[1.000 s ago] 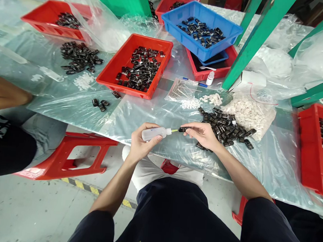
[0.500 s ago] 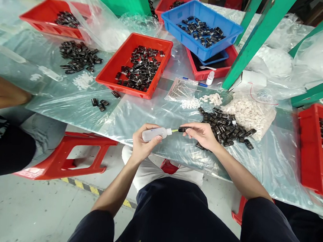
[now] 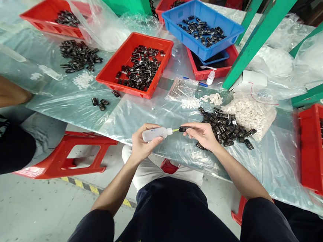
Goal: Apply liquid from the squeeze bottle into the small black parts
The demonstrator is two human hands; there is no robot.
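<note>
My left hand [image 3: 143,144] is closed around a translucent squeeze bottle [image 3: 153,134], tilted so that its thin yellowish nozzle points right. Between the fingers of my right hand [image 3: 202,134] is a small glossy black plastic part [image 3: 183,129]. The nozzle tip meets the left end of this part; whether it goes inside I cannot tell. Just behind my right hand spreads a pile of similar black parts [image 3: 225,128]. Small white pieces [image 3: 191,103] lie beyond, beside a bag of metal pins [image 3: 180,89].
A red tray [image 3: 161,67] of black parts stands ahead, with a blue tray [image 3: 169,19] stacked behind it. A large bag of white pieces [image 3: 259,110] lies at right, near green posts [image 3: 257,42]. Another red bin [image 3: 307,147] is far right. A co-worker's arm [image 3: 4,92] rests at left.
Almost nothing differs. Both hands keep their hold, and the bottle has turned very slightly, with faint marking now showing on it.
</note>
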